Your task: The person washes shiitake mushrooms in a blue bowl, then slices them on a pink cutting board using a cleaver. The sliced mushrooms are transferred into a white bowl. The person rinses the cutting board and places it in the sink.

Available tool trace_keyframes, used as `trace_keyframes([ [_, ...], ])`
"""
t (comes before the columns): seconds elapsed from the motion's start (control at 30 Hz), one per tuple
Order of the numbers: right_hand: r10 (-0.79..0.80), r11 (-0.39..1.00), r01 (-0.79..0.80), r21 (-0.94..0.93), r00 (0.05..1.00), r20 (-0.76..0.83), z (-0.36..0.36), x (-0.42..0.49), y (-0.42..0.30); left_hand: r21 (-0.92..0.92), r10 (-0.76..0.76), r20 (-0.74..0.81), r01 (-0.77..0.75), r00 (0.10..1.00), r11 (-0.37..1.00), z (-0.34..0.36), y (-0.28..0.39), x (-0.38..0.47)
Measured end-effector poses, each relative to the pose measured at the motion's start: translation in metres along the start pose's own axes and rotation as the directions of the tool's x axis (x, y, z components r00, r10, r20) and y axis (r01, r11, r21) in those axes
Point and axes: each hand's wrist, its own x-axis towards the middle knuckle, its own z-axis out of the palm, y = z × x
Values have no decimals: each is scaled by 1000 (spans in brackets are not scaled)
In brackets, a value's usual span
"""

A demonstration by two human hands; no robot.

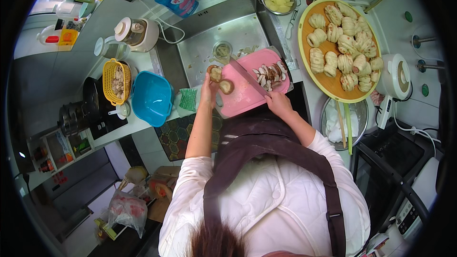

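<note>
My left hand (209,91) holds a brown mushroom cap (215,74) by the left edge of a pink cutting board (242,101). Just below that cap, a second mushroom cap (226,86) lies on the board close to my fingers. In my right hand (279,104) is the handle of a kitchen knife (248,76), its blade slanting up and left across the board. Sliced mushrooms (269,75) lie in a heap on the board's right part, beyond the blade. The board lies over the near edge of a steel sink (232,35), with scraps around its drain.
A round tray (303,48) of twisted rolls stands at right, above a metal bowl (323,117). A bowl of sliced potato-like pieces (278,0) and a peeler (291,25) are behind. At left are a blue basin (151,98), a yellow basket (107,82) and a green scouring cloth (187,99).
</note>
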Motion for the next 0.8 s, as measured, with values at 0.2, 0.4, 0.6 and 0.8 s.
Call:
trace_keyframes([
  [0.2, 34, 998, -39, -46, 994, -101, -2, -2, 1, 199, 65, -68, -51, 996, 979, -5, -5, 2],
  [0.4, 21, 998, -15, 58, 995, -94, 4, 2, 5, 709, 555, 190, -504, 810, 494, 20, -10, -3],
  [0.6, 29, 999, -26, 31, 996, -87, 6, 2, 7, 760, 514, 624, -611, 589, -222, 52, -21, -37],
  [0.8, 60, 998, -60, 9, 991, -117, 5, 4, 12, 729, 486, 670, -621, 561, -287, 67, -47, -34],
])
